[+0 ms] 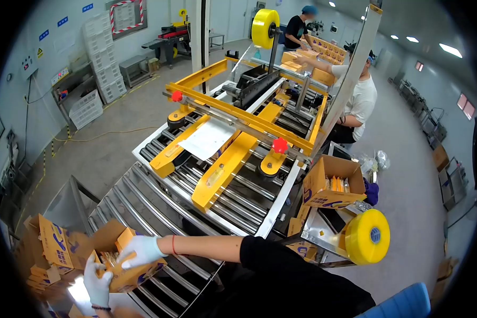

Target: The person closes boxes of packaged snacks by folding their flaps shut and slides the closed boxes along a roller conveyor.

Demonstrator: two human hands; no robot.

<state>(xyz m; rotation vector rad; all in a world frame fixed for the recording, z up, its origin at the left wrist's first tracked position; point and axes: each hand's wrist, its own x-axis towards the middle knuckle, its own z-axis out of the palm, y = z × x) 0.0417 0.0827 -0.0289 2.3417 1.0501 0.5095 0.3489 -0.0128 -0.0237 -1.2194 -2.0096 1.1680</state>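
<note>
An open cardboard box (pixel 133 280) with purple print sits at the lower left on the curved roller conveyor. Clear-wrapped packets (pixel 110 258) show inside it. My left hand (pixel 97 282), in a white glove, is closed on the box's near left edge, thumb towards the opening. Over the right side of the same box lies my right hand (pixel 141 251), also gloved, its fingers bent over the edge beside the packets. Its fingertips are partly hidden. Another open printed carton (pixel 56 243) stands just left of this box.
Ahead is a yellow-railed carton sealer (pixel 225 169) with a white sheet (pixel 208 139) on it. An open carton of packets (pixel 334 183) and a yellow tape roll (pixel 368 236) are at right. Two people (pixel 361 100) work beyond the machine. A blue chair back (pixel 403 303) is lower right.
</note>
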